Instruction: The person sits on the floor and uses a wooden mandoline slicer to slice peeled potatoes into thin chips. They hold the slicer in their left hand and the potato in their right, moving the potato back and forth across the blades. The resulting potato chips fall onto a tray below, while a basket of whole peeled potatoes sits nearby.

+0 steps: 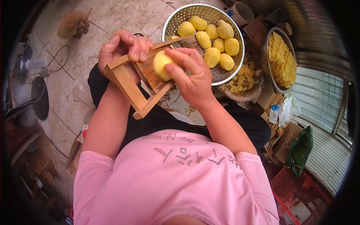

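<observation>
My left hand [126, 50] grips the side rail of a wooden mandoline slicer [129, 87] that slants above my lap. Its far end reaches over the rim of a perforated metal colander [167, 26]. In my right hand [194, 73] is a peeled potato [162, 65], held against the slicer's wet bed. The potato's edge is slightly blurred. Several whole peeled potatoes [212, 57] lie inside the colander. My right fingers and palm hide part of the potato and of the slicer's blade area.
A metal bowl [282, 60] of thin potato slices stands at right. Beside the colander, a tub [256, 95] holds peelings. A small furry animal [73, 24] is on the tiled floor at upper left. Cardboard boxes [288, 140] and a green bag [301, 150] sit at right.
</observation>
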`<state>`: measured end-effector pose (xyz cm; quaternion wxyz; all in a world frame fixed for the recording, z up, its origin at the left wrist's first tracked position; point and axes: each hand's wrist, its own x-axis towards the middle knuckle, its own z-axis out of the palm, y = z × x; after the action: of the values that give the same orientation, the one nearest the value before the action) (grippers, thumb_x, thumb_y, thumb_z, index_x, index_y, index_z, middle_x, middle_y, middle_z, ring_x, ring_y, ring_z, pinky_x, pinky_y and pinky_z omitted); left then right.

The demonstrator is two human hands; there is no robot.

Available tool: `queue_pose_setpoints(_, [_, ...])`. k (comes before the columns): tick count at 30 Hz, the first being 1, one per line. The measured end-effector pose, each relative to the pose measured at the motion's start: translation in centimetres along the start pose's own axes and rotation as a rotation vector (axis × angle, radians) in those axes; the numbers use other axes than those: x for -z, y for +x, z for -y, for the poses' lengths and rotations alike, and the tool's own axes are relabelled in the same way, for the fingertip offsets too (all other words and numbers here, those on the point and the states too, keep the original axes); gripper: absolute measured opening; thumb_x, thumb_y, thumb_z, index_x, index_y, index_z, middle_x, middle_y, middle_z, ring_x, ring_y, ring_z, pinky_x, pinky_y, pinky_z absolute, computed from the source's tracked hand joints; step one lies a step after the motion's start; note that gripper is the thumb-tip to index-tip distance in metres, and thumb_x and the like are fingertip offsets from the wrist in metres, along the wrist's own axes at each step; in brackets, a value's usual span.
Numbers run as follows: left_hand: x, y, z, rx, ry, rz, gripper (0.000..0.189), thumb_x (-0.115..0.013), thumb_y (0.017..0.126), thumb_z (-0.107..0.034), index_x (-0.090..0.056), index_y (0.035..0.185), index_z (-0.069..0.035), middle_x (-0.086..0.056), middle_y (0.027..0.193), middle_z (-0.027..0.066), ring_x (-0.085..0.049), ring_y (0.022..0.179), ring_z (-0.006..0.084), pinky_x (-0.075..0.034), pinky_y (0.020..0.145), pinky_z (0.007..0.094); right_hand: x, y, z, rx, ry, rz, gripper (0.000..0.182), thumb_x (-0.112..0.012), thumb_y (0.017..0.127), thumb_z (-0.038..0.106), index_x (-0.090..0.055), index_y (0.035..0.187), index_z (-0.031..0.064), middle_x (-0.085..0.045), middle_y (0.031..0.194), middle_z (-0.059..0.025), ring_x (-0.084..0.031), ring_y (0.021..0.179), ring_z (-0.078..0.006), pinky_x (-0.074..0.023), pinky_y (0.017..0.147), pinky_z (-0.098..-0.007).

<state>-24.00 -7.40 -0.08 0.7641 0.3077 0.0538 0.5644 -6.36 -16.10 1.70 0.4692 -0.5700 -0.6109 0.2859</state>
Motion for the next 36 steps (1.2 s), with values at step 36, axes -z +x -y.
queue_pose_setpoints(36, [-0.8, 0.3, -0.1, 0.015, 0.057, -0.092, 0.029, -0.043, 0.095, -0.03, -0.063, 0.086, -0.011, -0.05, 0.059, -0.0006, -0.05, 0.065, 0.0164, -0.042, 0.09, 0.0367, 0.0, 1.3, -2.3, -0.102, -0.023, -0.071, 0.02, -0.077, 0.082, 0.019, -0.073, 0.096, 0.0052, -0.067, 0.091, -0.0112, -0.066, 0.084, -0.0248, -0.0537, 0.075, -0.0345])
